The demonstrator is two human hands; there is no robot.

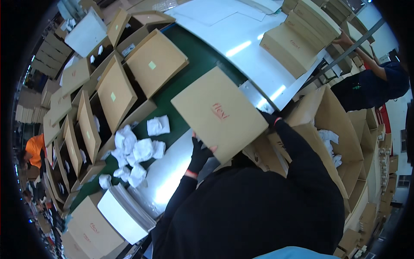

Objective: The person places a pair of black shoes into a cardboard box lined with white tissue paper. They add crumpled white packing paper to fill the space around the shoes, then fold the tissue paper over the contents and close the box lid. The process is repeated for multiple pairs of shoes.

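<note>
A brown cardboard shoebox-like carton [211, 97] with red print on its face is held up in front of me, tilted, between both hands. My left hand [199, 156], in a black fingerless glove, grips its lower left edge with the thumb and fingers. At its right end my right hand [271, 118], also black-gloved, is closed on the edge, its fingers partly hidden. Left of the carton, several crumpled white paper wads [143, 150] lie on the green belt [172, 52] and metal table edge.
Open lidded cartons [116, 93] line the belt's left side. A stack of white sheets [123, 215] is at lower left, beside flat cartons [92, 228]. A large open box [349, 142] with white paper stands right. Another person [366, 82] handles boxes [297, 41] at upper right.
</note>
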